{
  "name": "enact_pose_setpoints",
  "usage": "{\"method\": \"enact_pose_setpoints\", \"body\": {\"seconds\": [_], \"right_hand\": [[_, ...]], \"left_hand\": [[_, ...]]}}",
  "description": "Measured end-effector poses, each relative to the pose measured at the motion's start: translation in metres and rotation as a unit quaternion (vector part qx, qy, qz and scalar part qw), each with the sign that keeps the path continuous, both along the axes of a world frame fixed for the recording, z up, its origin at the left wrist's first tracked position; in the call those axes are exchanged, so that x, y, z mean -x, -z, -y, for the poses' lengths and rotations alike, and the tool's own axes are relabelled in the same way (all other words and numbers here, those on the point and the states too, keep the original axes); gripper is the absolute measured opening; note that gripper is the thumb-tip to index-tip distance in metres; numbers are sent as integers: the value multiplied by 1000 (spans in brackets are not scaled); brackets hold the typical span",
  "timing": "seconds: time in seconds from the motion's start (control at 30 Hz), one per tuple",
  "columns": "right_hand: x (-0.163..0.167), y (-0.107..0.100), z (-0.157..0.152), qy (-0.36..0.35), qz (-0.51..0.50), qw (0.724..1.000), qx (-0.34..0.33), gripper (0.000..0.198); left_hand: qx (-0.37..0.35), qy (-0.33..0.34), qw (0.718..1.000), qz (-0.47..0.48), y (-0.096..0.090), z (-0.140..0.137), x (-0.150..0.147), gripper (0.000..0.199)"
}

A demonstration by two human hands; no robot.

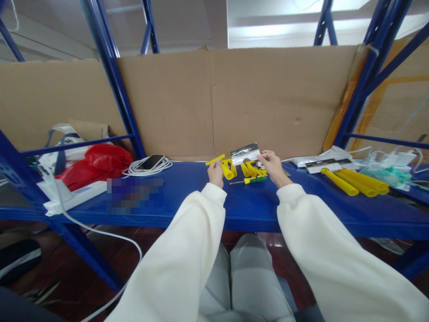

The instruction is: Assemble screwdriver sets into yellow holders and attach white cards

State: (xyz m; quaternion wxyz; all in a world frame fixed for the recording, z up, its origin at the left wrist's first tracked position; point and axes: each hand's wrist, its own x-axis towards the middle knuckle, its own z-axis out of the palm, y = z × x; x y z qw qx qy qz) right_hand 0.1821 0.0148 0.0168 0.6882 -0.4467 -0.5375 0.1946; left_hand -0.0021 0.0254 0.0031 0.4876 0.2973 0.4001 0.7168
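Left fingers point(213, 170) are pinching a yellow piece point(214, 160), long axis slanting up rightward toward the black-and-white card point(246, 154), which right fingers point(267, 156) are pinching at its right edge above the surface point(246, 205).

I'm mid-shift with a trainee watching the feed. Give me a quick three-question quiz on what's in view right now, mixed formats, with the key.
1. True or false: the left hand holds a yellow piece, while the green-and-yellow screwdriver lies on the blue shelf.
2. What does the right hand hold?
A) a red bag
B) a black-and-white card
C) a roll of tape
3. Fill in the missing word: the phone rests on a coil of white ____.

Key:
1. True
2. B
3. cable
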Motion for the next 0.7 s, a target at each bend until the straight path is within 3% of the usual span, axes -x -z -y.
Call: {"method": "enact_pose_setpoints", "body": {"seconds": [0.17,0.37,0.7], "right_hand": [[3,-3,5,-25,-99,992,69,19],[-4,-1,0,-68,-136,988,27,22],[1,16,-13,-242,-79,966,44,39]], "left_hand": [[-34,-59,998,-13,8,-14,3,21],[-74,-96,992,-45,11,-29,13,28],[-56,-87,994,19,1,-19,12,43]]}}
